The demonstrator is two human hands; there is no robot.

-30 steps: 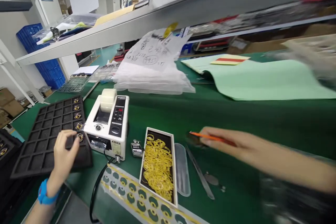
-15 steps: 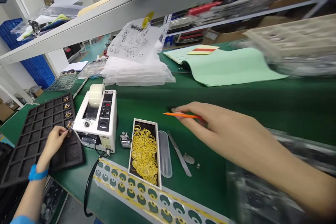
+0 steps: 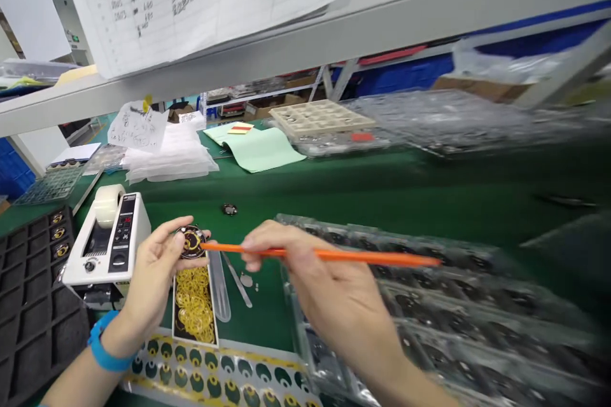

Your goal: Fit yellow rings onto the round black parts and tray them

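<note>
My left hand, a blue band on its wrist, holds a round black part with a yellow ring between thumb and fingers, raised above the bench. My right hand is closed around an orange pointed stick. Its tip meets or nearly meets the right side of the round part; contact is hard to make out. Below the left hand stands a white box of yellow rings. A white tape dispenser is just left of that hand.
Black foam tray with a few round parts lies at left. Clear trays of dark parts fill the right. A sticker sheet lies in front; tweezers rest beside the box. A shelf beam crosses overhead.
My left hand has come from the foam tray to the middle, now with the round part. My right hand has turned the stick's tip toward it. The view has swung right.
</note>
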